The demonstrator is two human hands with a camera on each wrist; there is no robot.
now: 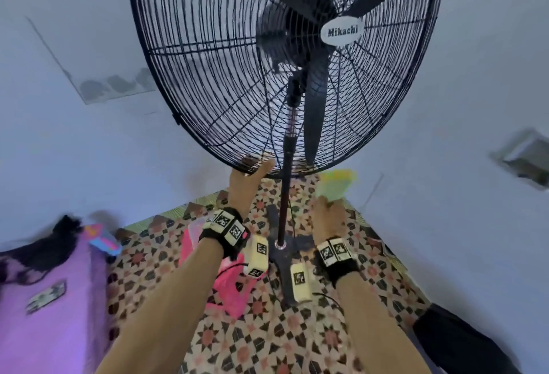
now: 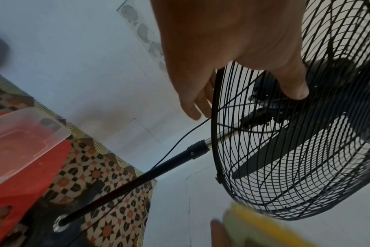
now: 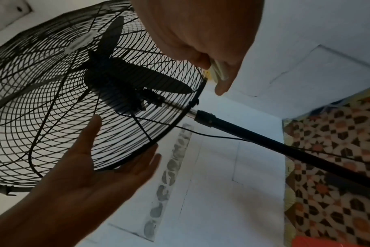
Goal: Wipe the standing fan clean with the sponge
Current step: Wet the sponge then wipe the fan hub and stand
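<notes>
- The right hand pinches the sponge, just under the fan's rim at 5 o'clock (nearly touching).
- The left hand, fingers straight, steadies the rim at 7 o'clock.

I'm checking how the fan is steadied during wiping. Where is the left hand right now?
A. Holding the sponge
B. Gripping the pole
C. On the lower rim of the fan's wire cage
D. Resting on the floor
C: the left hand cups the bottom rim of the cage, while the right hand holds the sponge.
</notes>
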